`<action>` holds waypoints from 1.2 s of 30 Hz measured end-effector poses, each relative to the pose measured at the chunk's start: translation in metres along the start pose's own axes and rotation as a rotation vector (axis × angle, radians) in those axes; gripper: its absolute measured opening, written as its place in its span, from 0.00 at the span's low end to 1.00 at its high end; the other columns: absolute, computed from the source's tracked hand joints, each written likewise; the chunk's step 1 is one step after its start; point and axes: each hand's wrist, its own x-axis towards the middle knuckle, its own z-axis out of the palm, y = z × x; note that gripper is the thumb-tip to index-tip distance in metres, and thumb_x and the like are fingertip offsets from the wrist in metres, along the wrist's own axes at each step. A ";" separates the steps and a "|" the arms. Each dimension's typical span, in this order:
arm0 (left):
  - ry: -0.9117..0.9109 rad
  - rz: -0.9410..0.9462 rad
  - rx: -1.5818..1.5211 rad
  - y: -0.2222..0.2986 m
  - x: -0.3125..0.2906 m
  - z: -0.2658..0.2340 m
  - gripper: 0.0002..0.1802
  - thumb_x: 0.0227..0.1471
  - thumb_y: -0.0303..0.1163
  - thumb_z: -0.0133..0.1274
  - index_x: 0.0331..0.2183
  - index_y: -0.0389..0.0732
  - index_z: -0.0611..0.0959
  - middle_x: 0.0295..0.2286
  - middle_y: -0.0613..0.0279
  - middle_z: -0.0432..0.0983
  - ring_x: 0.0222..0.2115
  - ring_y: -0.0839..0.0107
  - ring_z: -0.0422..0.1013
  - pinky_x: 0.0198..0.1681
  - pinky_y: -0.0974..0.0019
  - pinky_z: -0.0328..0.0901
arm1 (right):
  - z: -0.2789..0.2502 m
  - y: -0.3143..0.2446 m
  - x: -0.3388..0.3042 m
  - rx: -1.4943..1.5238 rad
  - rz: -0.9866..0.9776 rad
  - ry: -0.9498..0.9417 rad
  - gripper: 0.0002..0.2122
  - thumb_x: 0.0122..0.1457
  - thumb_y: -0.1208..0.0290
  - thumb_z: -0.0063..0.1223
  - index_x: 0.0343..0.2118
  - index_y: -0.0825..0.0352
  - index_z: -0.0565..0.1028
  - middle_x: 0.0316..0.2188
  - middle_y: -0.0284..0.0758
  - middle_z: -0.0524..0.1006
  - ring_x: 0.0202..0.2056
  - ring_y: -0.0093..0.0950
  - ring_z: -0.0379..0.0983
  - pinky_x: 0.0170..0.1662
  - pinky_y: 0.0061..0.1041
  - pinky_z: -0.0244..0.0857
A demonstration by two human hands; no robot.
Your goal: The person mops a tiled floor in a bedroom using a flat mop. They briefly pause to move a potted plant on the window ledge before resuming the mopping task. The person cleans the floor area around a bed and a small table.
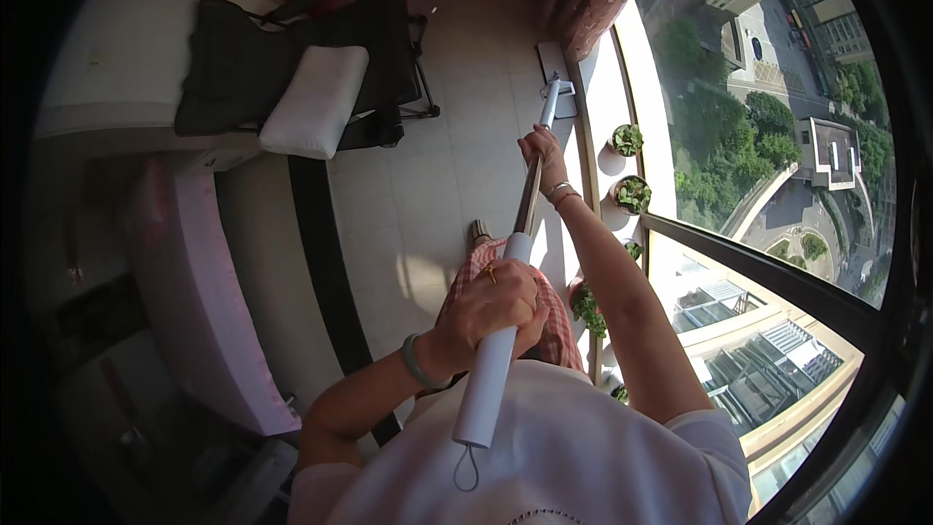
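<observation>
A flat mop with a white and metal pole (494, 355) runs from near my chest away to the far side. My left hand (491, 303) is wrapped round the thick white grip near its end, where a hanging loop (466, 472) dangles. Further along, my right hand (546, 157) closes round the pole near the joint of metal and white sections. The flat mop head (559, 102) rests on the floor by the window sill, partly covered by the pole.
Potted plants (632, 194) line the sill (604, 107) on the right, beside a large window. A pink curtain (603, 10) hangs beyond the mop head. To the left stands a dark folding chair (389, 49) with a white pillow (316, 102). Pale floor tiles (428, 165) lie between.
</observation>
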 end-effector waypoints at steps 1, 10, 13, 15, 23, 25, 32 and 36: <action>0.002 0.002 0.000 -0.007 0.011 -0.006 0.18 0.36 0.11 0.57 0.21 0.40 0.66 0.21 0.60 0.65 0.25 0.59 0.69 0.37 0.60 0.64 | 0.004 0.002 0.016 0.003 -0.007 -0.001 0.06 0.55 0.76 0.58 0.25 0.67 0.72 0.31 0.39 0.74 0.52 0.44 0.67 0.52 0.36 0.62; 0.014 0.081 0.028 -0.080 0.128 -0.082 0.19 0.34 0.10 0.58 0.22 0.41 0.67 0.20 0.63 0.68 0.23 0.64 0.69 0.33 0.58 0.66 | 0.048 0.006 0.166 0.040 -0.014 -0.021 0.05 0.55 0.74 0.59 0.26 0.66 0.73 0.33 0.40 0.75 0.54 0.45 0.66 0.53 0.38 0.61; -0.049 0.088 -0.023 -0.107 0.175 -0.118 0.19 0.37 0.16 0.64 0.24 0.43 0.69 0.21 0.64 0.68 0.27 0.64 0.71 0.50 0.53 0.64 | 0.064 0.005 0.216 0.103 -0.031 -0.006 0.05 0.53 0.75 0.60 0.26 0.66 0.73 0.32 0.40 0.75 0.52 0.47 0.66 0.53 0.39 0.61; -0.091 0.119 -0.038 -0.124 0.206 -0.140 0.20 0.37 0.19 0.66 0.23 0.44 0.69 0.21 0.67 0.67 0.26 0.66 0.70 0.55 0.47 0.62 | 0.075 0.011 0.251 0.095 -0.040 0.014 0.05 0.52 0.76 0.60 0.25 0.66 0.73 0.30 0.40 0.75 0.52 0.47 0.67 0.53 0.39 0.61; 0.080 0.128 0.004 -0.177 0.269 -0.194 0.17 0.36 0.09 0.52 0.20 0.42 0.65 0.19 0.65 0.66 0.21 0.68 0.68 0.38 0.55 0.69 | 0.114 0.024 0.356 0.088 -0.105 0.046 0.05 0.52 0.77 0.61 0.26 0.64 0.74 0.27 0.38 0.75 0.49 0.46 0.69 0.54 0.42 0.61; 0.077 0.137 0.030 -0.189 0.292 -0.205 0.17 0.36 0.09 0.52 0.20 0.42 0.65 0.19 0.64 0.66 0.21 0.68 0.68 0.38 0.55 0.69 | 0.118 0.031 0.385 0.112 -0.185 0.048 0.04 0.52 0.78 0.59 0.27 0.64 0.73 0.26 0.38 0.74 0.44 0.44 0.70 0.52 0.40 0.62; 0.067 0.147 0.035 -0.257 0.375 -0.246 0.16 0.38 0.10 0.52 0.21 0.41 0.66 0.22 0.62 0.68 0.23 0.66 0.69 0.39 0.55 0.69 | 0.145 0.049 0.511 0.173 -0.179 0.001 0.07 0.54 0.77 0.54 0.24 0.64 0.67 0.21 0.32 0.66 0.26 0.32 0.65 0.40 0.30 0.64; 0.140 0.166 0.049 -0.302 0.450 -0.274 0.15 0.39 0.11 0.52 0.21 0.42 0.67 0.22 0.62 0.69 0.23 0.65 0.69 0.40 0.55 0.68 | 0.170 0.060 0.613 1.447 0.522 -0.138 0.11 0.54 0.74 0.53 0.19 0.63 0.63 0.18 0.26 0.60 0.22 0.24 0.59 0.32 0.22 0.59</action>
